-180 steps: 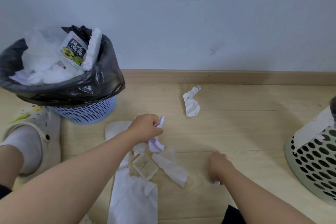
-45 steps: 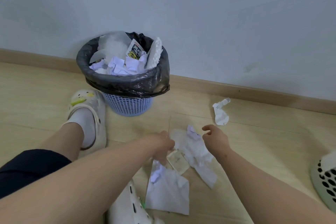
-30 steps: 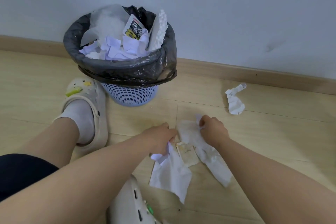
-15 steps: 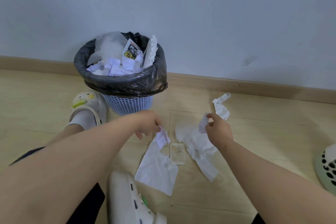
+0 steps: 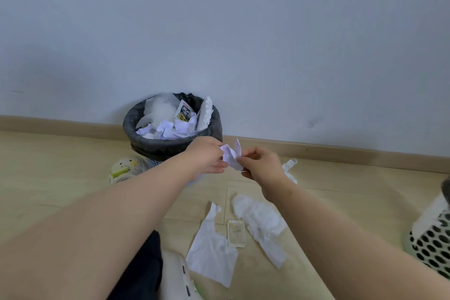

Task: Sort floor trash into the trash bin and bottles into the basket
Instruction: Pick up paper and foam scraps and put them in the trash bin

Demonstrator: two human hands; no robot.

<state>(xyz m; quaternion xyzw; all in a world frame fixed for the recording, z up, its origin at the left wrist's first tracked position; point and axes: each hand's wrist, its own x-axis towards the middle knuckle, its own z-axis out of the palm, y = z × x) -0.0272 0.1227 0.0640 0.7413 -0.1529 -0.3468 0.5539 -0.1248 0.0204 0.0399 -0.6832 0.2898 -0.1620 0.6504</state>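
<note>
Right, I have a crumpled paper up off the floor, held between both hands just in front of the bin. My left hand pinches its left side and my right hand pinches its right. The fingers of both are clamped on the sheet, with nothing else in them.

Judging by the creases, it is very light and soft. There is no weight to fight and nothing to break, but it would tear if I drew the hands apart, and it may spring open once released. I think the best hold is a squeeze round the bunched middle, not the loose peak sticking up, so that it travels as one ball. The bin is heaped to its rim, so I would press the paper onto the pile rather than toss it, or it may roll off.

Lower on the floor lie a flat tissue, a small packet touching its right edge, and a wad just beside that. A twisted scrap sits nearer the skirting, partly behind my right hand. The basket stands well apart, at the right.
</note>
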